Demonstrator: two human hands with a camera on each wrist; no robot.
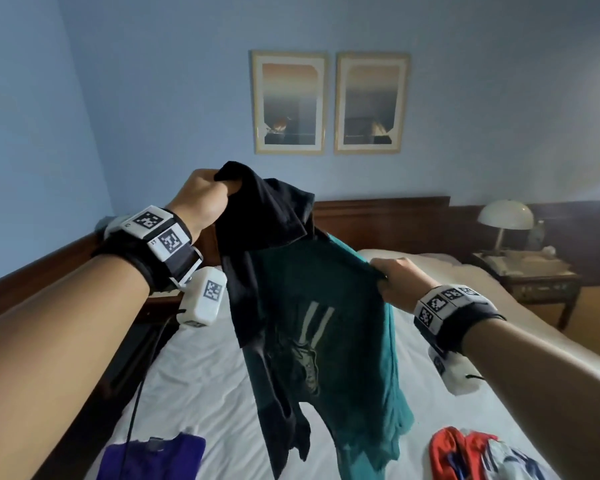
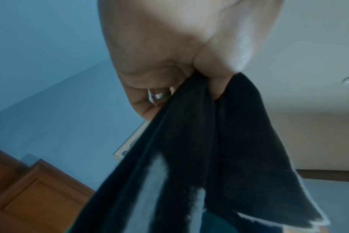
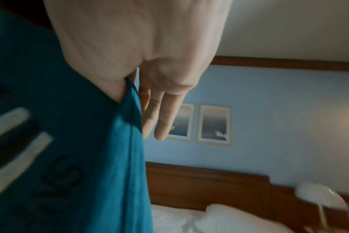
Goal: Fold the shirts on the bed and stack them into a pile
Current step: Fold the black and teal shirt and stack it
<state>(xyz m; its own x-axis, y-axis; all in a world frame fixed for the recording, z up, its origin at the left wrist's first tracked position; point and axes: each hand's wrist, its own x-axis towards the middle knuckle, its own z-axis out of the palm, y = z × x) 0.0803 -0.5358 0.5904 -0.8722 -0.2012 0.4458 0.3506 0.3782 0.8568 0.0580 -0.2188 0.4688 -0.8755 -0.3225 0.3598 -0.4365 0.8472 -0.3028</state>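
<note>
white-sheeted bed [image 1: 205, 393] fills the lower room, its dark wooden headboard [image 1: 395, 220] against the blue wall under two framed pictures [image 1: 329, 102]. above the mattress hang two shirts, tangled: a black shirt [image 1: 257, 237] bunched tight in the clenched left hand [image 1: 205, 199], draped partly over a teal shirt [image 1: 326, 341] whose edge the right hand [image 1: 392, 282] pinches with the thumb, its other fingers [image 3: 159, 119] extended loosely. a purple shirt [image 1: 160, 459] lies at the near left of the bed, a red and white shirt [image 1: 471, 455] crumpled near right. a lamp [image 1: 504, 220] stands on the nightstand [image 1: 530, 271] beside the pillow [image 1: 420, 261].
</note>
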